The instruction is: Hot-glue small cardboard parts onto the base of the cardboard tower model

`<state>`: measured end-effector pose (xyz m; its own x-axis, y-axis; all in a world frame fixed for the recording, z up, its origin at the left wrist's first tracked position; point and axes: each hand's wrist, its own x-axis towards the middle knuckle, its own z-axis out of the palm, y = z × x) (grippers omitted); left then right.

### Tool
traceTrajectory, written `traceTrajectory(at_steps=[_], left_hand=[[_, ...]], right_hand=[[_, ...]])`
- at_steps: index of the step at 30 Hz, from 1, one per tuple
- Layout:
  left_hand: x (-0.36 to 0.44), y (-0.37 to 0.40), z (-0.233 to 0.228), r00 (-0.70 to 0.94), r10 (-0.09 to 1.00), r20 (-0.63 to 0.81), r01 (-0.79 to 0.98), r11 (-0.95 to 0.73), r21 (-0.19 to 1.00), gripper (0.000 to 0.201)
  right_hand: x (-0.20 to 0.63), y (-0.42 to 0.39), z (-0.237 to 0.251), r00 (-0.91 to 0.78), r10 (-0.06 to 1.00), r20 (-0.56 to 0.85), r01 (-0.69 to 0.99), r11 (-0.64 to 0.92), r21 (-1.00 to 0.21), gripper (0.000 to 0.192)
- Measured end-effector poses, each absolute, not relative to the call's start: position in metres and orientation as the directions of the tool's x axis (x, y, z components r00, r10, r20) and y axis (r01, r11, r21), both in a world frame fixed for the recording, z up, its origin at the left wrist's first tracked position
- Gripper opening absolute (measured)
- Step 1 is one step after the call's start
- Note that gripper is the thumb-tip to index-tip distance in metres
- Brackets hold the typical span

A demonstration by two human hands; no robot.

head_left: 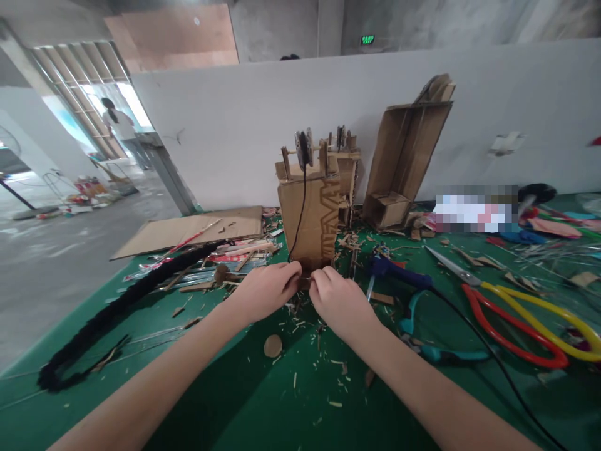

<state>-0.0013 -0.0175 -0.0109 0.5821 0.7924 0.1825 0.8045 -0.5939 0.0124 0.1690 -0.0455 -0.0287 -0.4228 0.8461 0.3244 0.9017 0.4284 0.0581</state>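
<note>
A cardboard tower [305,213] stands upright in front of me, with a spool wound with black cord [303,149] on a stick axle at its top. From the spool the black cord hangs down the front towards my left hand. My left hand [275,285] and my right hand [335,297] meet at the foot of the tower, fingers closed in a pinch. Between the fingertips shows a small brown piece with a thin light line, too small to name. A round cardboard disc [273,346] lies on the table just below my left hand.
On the green table [225,407], cardboard scraps surround the tower. At right lie a blue glue gun [399,270], teal-handled pliers [441,354] and large scissors [511,319]. A black fuzzy strip [126,300] curves at left. An open cardboard box [404,156] leans against the white partition [225,138].
</note>
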Motion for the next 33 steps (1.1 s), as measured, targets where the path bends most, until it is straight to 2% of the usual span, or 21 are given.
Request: traceTrajectory(at_steps=[7, 13, 18, 21, 24, 27, 29, 33], left_hand=[[0.0028, -0.0189, -0.0140, 0.544, 0.814, 0.204, 0.828, -0.560, 0.027, 0.014], [0.0029, -0.0167, -0.0180, 0.535, 0.815, 0.223, 0.833, -0.553, 0.019, 0.013], [0.0021, -0.0145, -0.0193, 0.557, 0.801, 0.219, 0.805, -0.586, 0.095, 0.015], [0.0012, -0.0138, -0.0191, 0.568, 0.794, 0.216, 0.784, -0.602, 0.150, 0.015], [0.0002, -0.0139, -0.0177, 0.579, 0.787, 0.212, 0.769, -0.614, 0.178, 0.012], [-0.0003, -0.0141, -0.0158, 0.586, 0.782, 0.212, 0.754, -0.622, 0.211, 0.013], [-0.0003, -0.0138, -0.0151, 0.588, 0.780, 0.213, 0.746, -0.625, 0.229, 0.014], [-0.0003, -0.0117, -0.0163, 0.597, 0.773, 0.215, 0.739, -0.634, 0.229, 0.014]], right_hand=[[0.1646, -0.0411, -0.0327, -0.368, 0.838, 0.403, 0.919, 0.393, 0.022, 0.020], [0.1656, -0.0422, -0.0303, -0.405, 0.840, 0.362, 0.908, 0.414, 0.054, 0.020], [0.1656, -0.0408, -0.0307, -0.408, 0.836, 0.367, 0.903, 0.428, 0.030, 0.020], [0.1656, -0.0389, -0.0329, -0.348, 0.836, 0.423, 0.895, 0.431, -0.115, 0.018], [0.1653, -0.0373, -0.0341, -0.286, 0.855, 0.434, 0.810, 0.457, -0.368, 0.014], [0.1638, -0.0365, -0.0350, -0.208, 0.913, 0.351, 0.644, 0.398, -0.654, 0.013], [0.1625, -0.0369, -0.0352, -0.170, 0.950, 0.263, 0.523, 0.313, -0.793, 0.014], [0.1606, -0.0395, -0.0327, -0.153, 0.975, 0.164, 0.439, 0.216, -0.872, 0.014]])
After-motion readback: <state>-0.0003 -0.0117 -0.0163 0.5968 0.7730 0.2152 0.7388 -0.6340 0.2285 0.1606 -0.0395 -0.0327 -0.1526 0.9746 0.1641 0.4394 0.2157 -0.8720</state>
